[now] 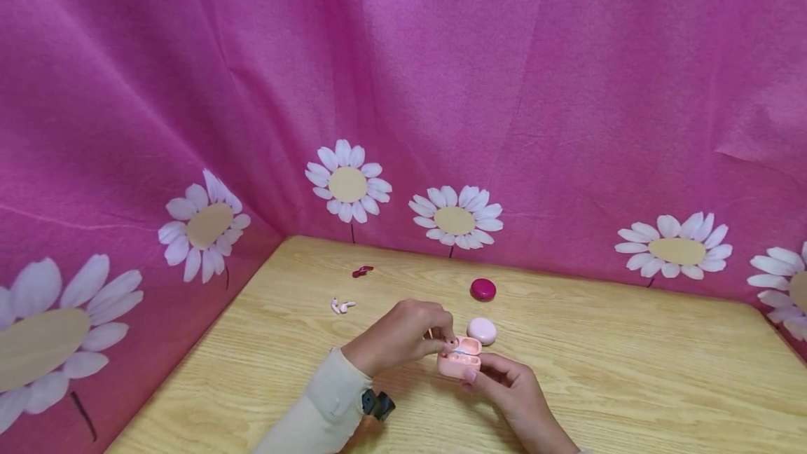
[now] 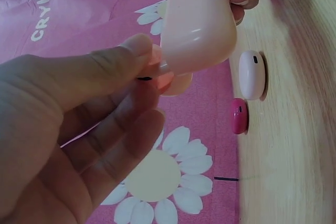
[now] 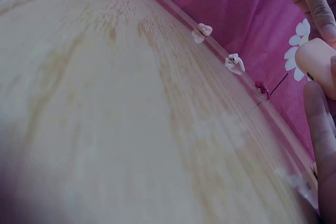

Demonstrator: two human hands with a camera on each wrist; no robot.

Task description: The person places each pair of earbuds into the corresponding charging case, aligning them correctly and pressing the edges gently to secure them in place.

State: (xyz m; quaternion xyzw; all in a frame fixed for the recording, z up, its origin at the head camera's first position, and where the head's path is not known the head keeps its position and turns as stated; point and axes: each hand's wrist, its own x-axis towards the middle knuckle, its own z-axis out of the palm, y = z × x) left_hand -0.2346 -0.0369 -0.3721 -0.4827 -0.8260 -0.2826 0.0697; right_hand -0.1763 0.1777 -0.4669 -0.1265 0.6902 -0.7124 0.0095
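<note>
Currently, the left hand (image 1: 405, 335) pinches an earbud (image 2: 154, 64) at the open case (image 1: 455, 368), which the right hand (image 1: 515, 392) grips above the table (image 1: 637, 370); a slipping pinch or tilted case could send the earbud falling.

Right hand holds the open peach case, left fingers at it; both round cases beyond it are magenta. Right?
Not both: only the farther round case is magenta; the nearer round case is pale pink, as the head view shows. The right hand does hold the open peach case, with the fingers of the left hand at it.
</note>
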